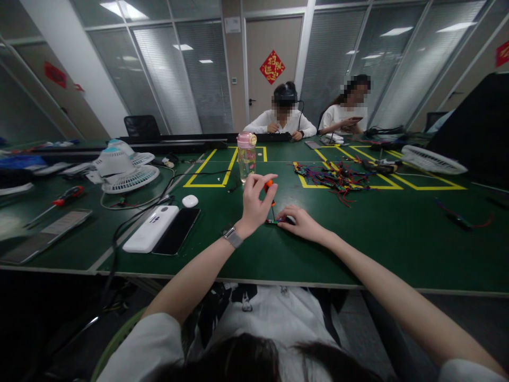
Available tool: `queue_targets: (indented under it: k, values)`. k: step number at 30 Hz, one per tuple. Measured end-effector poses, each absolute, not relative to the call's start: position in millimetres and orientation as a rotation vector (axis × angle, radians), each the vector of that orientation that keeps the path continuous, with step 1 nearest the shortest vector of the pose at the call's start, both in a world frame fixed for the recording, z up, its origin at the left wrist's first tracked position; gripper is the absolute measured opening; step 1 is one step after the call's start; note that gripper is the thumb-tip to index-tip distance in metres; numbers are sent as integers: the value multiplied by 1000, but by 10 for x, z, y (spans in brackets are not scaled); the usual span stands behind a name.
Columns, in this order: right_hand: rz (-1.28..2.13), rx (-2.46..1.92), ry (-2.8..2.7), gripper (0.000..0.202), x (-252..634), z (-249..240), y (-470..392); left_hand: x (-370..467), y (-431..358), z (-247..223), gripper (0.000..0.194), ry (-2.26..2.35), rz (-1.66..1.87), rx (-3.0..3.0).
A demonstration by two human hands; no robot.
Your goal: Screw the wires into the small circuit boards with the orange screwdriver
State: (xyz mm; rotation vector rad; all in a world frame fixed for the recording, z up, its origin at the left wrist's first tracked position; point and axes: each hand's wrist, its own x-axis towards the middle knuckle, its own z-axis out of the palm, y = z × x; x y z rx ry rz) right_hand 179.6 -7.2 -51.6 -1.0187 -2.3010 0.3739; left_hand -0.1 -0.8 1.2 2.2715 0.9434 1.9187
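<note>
My left hand (256, 204) is closed round the orange handle of a screwdriver (270, 185), held upright above the green table (222, 254). Its dark shaft points down at a small green circuit board (272, 222) lying on the table. From the right, my right hand (300, 224) grips the board's end with thumb and fingers, pressing it against the tabletop. Something dark, perhaps part of the board, shows under those fingers. Whether the screwdriver's tip touches the board I cannot tell.
A pink-lidded bottle (247, 159) stands behind my left hand. Wired boards (338, 178) lie heaped beyond my right hand. Leftward are a white power bank (153, 227), a black phone (177, 231), an earphone case (190, 201), fans (129, 178) and another screwdriver (67, 196). Two people sit opposite.
</note>
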Motion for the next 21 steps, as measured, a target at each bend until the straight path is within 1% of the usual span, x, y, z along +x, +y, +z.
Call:
queue_targets:
  k: [3, 6, 9, 14, 16, 18, 21]
  values:
    - [369, -1017, -2302, 7, 1796, -513, -73, -9, -15, 11, 33, 900, 1862, 2267]
    - [378, -1012, -2301, 7, 1794, -505, -76, -12, -13, 9, 34, 887, 1861, 2266]
    - [385, -1018, -2299, 7, 1793, -502, -78, -7, -13, 11, 30, 890, 1888, 2275]
    - [380, -1021, -2301, 7, 1795, -514, -74, 2, -1, 6, 17, 940, 1950, 2297]
    - [381, -1022, -2300, 7, 1795, -515, -74, 4, 2, 3, 16, 965, 1961, 2282]
    - [379, -1021, -2301, 7, 1793, -512, -74, 4, -4, 5, 19, 958, 1948, 2276]
    - [374, -1019, -2307, 7, 1790, -505, -75, -2, -24, 12, 28, 909, 1894, 2285]
